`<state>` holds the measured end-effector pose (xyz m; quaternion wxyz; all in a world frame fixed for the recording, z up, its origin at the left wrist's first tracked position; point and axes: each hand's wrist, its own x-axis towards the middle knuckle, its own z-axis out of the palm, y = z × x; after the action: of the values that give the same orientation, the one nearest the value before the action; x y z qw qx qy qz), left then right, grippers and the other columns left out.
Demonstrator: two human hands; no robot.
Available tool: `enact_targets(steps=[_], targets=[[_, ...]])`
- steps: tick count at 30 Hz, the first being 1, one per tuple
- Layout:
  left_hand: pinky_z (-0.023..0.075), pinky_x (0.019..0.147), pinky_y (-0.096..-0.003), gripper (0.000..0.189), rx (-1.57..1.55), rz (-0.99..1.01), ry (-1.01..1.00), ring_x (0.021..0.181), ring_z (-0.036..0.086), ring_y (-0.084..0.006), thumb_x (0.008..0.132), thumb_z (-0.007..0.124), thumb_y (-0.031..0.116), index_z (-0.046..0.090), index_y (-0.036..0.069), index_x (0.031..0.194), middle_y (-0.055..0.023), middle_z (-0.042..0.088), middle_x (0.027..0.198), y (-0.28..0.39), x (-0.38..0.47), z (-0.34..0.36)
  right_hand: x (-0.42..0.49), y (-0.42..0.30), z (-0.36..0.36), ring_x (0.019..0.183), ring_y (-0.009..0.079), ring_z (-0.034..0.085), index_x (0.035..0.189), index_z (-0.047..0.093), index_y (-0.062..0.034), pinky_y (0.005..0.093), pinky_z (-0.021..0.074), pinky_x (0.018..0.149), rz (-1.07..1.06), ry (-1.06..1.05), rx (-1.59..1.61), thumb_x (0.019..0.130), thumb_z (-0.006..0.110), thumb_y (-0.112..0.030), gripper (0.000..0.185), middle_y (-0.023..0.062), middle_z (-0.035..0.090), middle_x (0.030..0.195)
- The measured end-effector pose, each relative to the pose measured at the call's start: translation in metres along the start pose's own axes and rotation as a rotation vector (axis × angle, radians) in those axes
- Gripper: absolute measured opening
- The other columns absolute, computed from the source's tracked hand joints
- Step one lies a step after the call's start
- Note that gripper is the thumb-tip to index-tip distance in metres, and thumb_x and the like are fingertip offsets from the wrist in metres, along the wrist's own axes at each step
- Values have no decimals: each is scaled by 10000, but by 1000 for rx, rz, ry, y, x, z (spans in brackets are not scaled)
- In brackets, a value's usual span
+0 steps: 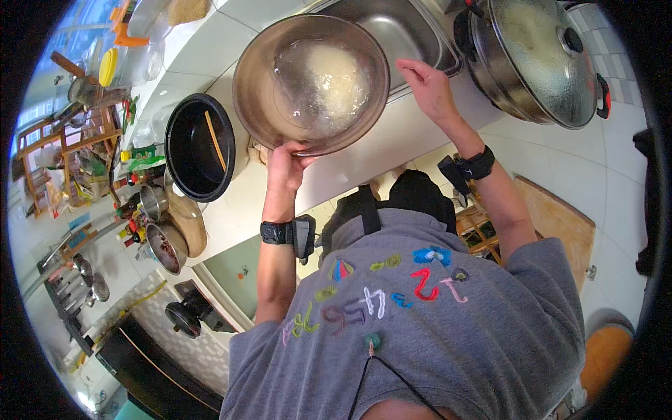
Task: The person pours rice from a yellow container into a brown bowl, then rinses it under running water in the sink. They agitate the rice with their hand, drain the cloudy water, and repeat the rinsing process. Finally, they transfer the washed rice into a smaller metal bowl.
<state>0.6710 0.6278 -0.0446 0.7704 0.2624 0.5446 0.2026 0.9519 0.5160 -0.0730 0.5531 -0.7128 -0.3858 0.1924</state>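
Note:
A large metal bowl (262, 89) is tilted beside the sink, with cloudy liquid and a pale, whitish mass (338, 79) in it. My left hand (287, 167) grips the bowl's near rim; the fingers under the rim are partly hidden. To the right of the bowl my right hand (428, 86) is raised, apart from the rim, its fingers bent together with nothing visible in them. The stainless steel sink basin (404, 39) lies behind the bowl and this hand. Left of the bowl stands a deep black pot (189, 152) with a thin tan stick (214, 139) inside.
A large lidded steel pot (525, 68) stands at the right. Small metal bowls (167, 249) and bottles crowd the left side of the counter (231, 220). Farther left are a wooden rack (65, 142) and hanging utensils. A cloth (258, 152) lies beside the big bowl.

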Motion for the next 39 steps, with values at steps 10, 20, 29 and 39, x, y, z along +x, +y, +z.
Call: enact_targets(steps=[10, 20, 29, 39], targets=[[549, 733, -354, 144, -69, -56, -22, 835, 610, -300, 742, 445, 7, 495, -67, 854, -192, 582, 881, -4, 1, -1, -4, 39, -8, 830, 109, 591, 1008, 603, 6, 222, 449, 744, 144, -104, -26, 840, 544, -78, 196, 70, 651, 909], [558, 728, -327, 202, -24, 70, 31, 827, 608, -286, 768, 427, 8, 491, -139, 891, -232, 578, 941, 74, -98, -30, -9, 55, 5, 754, 149, 623, 1022, 591, 18, 253, 477, 692, 192, -213, 125, 828, 555, -98, 229, 112, 655, 836], [534, 734, -403, 150, 31, 371, 312, 814, 594, -329, 760, 426, -16, 514, -104, 845, -194, 569, 909, 79, -85, -37, -11, 54, 18, 754, 174, 632, 1027, 584, 29, 266, 484, 688, 306, -351, 177, 830, 525, -80, 232, 124, 654, 859], [566, 625, -406, 207, 82, 421, 276, 705, 616, -349, 715, 432, -83, 450, -148, 910, -219, 558, 883, 88, -68, -16, -16, 49, 1, 715, 161, 631, 1004, 597, 20, 269, 486, 666, 339, -270, 149, 794, 540, -59, 232, 111, 657, 811]])
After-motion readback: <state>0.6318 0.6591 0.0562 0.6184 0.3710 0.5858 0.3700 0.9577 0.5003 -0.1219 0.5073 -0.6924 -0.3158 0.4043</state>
